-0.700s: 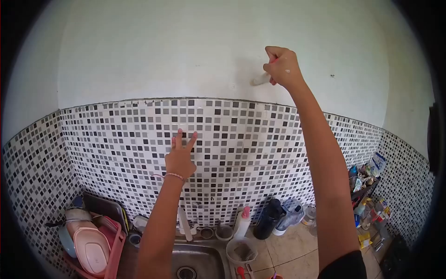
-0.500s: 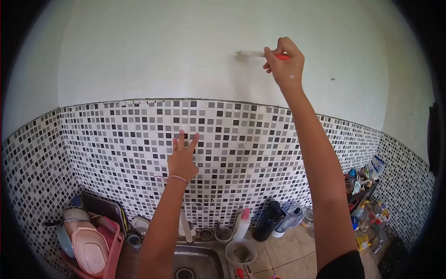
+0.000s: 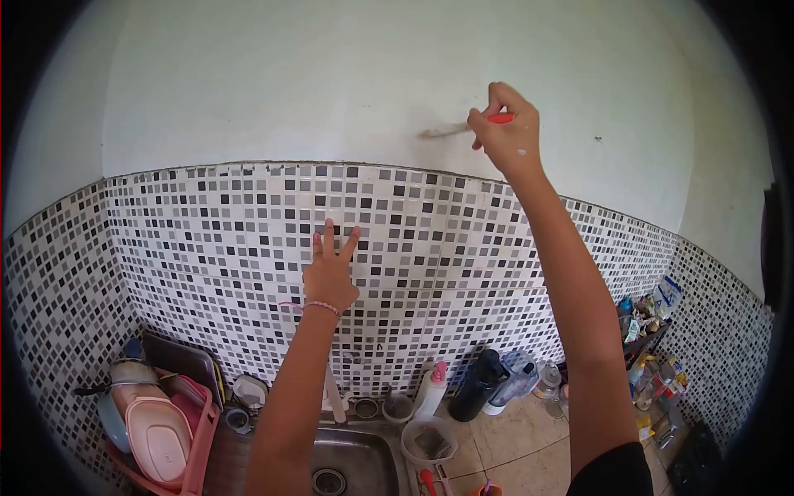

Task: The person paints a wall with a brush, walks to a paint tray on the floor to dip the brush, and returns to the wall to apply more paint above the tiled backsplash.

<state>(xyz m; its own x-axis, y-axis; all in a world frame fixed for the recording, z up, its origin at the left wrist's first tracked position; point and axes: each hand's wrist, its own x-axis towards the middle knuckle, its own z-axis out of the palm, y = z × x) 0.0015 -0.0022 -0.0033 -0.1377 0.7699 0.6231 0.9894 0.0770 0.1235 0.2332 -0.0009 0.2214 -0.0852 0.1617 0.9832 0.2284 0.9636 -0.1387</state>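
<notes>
My right hand is closed around a paintbrush with a red handle end. The brush points left, its bristles at the pale upper wall, a little above the tile edge; a soft shadow lies around the tip. A small whitish spot marks the back of this hand. Lower and to the left, my left hand rests on the mosaic tiles with its visible fingers spread, holding nothing. A braided bracelet circles that wrist.
Below are a metal sink, a pink dish rack with bowls, a white bottle with a pink cap, a black bottle, a clear jug and a plastic tub. Cluttered items stand at right.
My right hand has brought the paintbrush down the wall, closer to the tile edge. My left hand stays spread on the tiles. The camera view has shifted slightly.
</notes>
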